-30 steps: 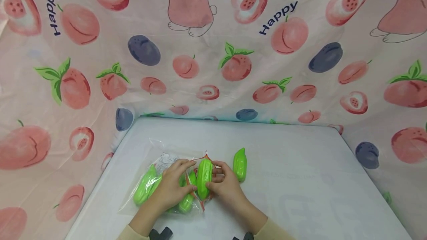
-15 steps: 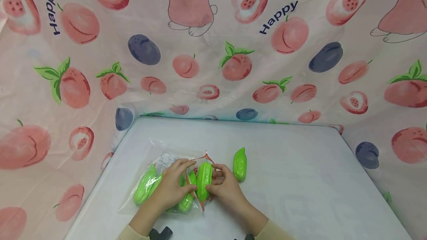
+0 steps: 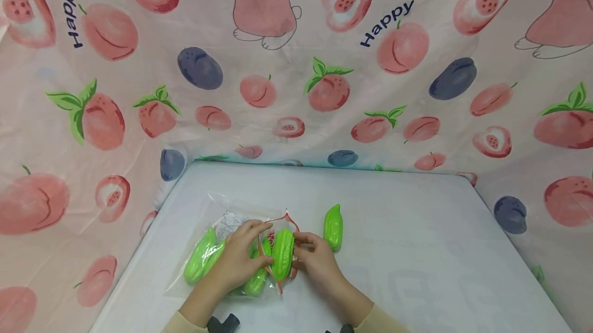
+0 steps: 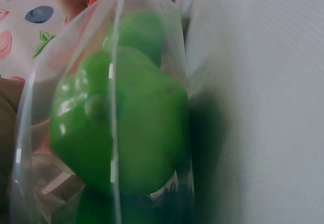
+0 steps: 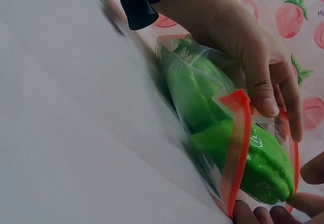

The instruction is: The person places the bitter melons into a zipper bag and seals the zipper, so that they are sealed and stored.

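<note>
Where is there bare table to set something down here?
The widest bare patch of the white table lies right of the loose green piece, reaching the printed cloth. A strip behind the clear bag is bare too. Crowded: the bag's mouth, where the left hand and right hand flank another green piece.

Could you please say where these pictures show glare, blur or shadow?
Head view: glints on the plastic bag; left wrist: the bagged green piece is blurred, with a dark shadow on the white tabletop; right wrist: dimmer, glints on the green piece at the bag's mouth.
</note>
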`<state>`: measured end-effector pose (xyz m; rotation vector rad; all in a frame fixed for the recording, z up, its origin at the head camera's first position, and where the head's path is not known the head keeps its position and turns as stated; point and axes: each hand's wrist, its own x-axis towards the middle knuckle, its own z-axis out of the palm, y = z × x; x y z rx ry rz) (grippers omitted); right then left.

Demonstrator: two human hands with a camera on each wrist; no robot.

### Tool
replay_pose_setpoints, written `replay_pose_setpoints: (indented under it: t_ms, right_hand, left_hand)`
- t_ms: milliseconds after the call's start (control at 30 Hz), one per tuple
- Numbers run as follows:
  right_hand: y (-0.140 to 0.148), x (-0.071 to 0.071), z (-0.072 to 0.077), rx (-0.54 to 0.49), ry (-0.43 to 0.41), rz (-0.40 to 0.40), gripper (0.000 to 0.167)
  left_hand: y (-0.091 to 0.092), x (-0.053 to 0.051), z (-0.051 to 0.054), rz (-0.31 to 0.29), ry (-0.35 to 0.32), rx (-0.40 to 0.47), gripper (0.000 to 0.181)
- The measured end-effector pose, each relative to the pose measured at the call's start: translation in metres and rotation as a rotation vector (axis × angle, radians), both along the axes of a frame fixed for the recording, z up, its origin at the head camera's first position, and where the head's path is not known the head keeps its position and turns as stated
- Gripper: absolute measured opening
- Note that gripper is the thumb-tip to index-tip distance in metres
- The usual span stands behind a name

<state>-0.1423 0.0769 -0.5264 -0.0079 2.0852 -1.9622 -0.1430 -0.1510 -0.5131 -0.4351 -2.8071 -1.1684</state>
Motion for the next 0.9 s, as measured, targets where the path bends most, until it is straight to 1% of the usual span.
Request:
replay_pose_setpoints:
  t_ms: [167, 333, 467, 667, 900]
  right_hand:
    - [-0.0002, 0.0003, 0.0003, -0.007, 0.000, 0.009, 0.047]
    - [-0.0003, 0.0002, 0.0006, -0.010, 0.001, 0.018, 0.051]
    - [0.0002, -0.0001, 0.0016, 0.010, 0.007, 0.039, 0.053]
    - [0.0017, -0.0006, 0.0021, 0.001, 0.007, 0.065, 0.052]
    - [0.0028, -0.0026, 0.0017, 0.054, 0.014, 0.124, 0.052]
  left_hand:
    - [0.0000, 0.0000, -0.0002, -0.001, 0.001, -0.010, 0.082]
    - [0.0004, 0.0001, 0.0004, 0.003, 0.003, -0.015, 0.082]
    - [0.0009, 0.0003, 0.0018, -0.002, 0.010, -0.004, 0.081]
    - [0.0016, 0.0000, 0.0028, -0.009, 0.015, 0.005, 0.081]
    - [0.0012, -0.0013, 0.0013, -0.013, 0.024, -0.001, 0.081]
